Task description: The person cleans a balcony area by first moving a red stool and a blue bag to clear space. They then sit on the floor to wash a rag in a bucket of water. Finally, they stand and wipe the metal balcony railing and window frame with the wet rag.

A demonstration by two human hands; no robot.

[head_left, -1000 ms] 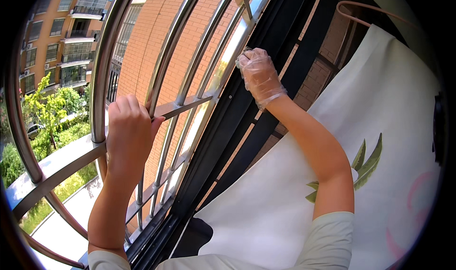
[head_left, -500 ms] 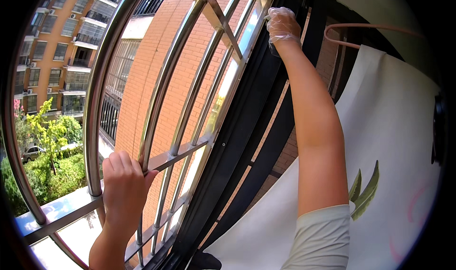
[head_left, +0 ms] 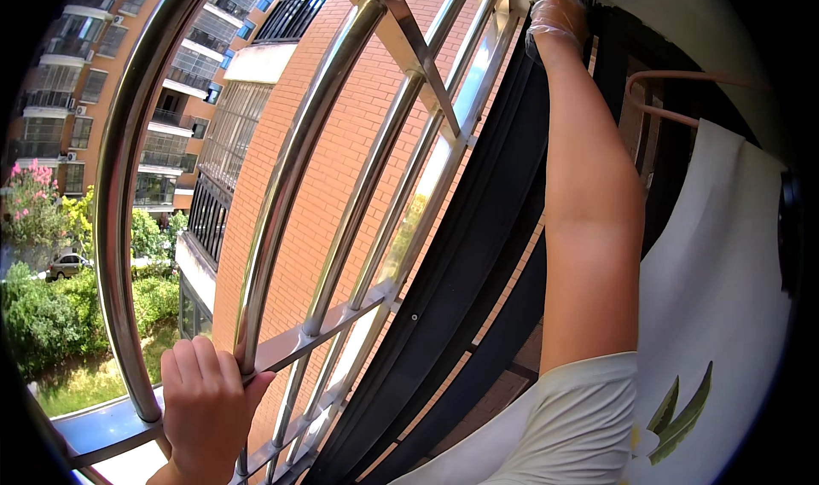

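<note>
My left hand [head_left: 203, 404], bare, is closed around the flat metal crossbar [head_left: 281, 346] of a window grille, its thumb lying to the right along the bar. High up, my right hand [head_left: 558, 17] wears a thin clear plastic glove and is closed near the top of the black window frame [head_left: 465, 229]. Its fingers face away from me, so whatever they hold is hidden. My right arm stretches up in front of the frame. Shiny round upright bars [head_left: 299, 165] of the grille stand between and beyond my hands.
At the right hangs a white cloth [head_left: 725, 255] with a green leaf print, beside a pinkish curved rod [head_left: 665, 77]. Beyond the grille are a brick wall [head_left: 375, 92], apartment blocks [head_left: 64, 84], bushes [head_left: 77, 314] and a parked car [head_left: 68, 266] far below.
The view has shifted. My gloved right hand now appears higher and farther right, at the frame's top. My left hand keeps its grip on the crossbar but appears lower.
</note>
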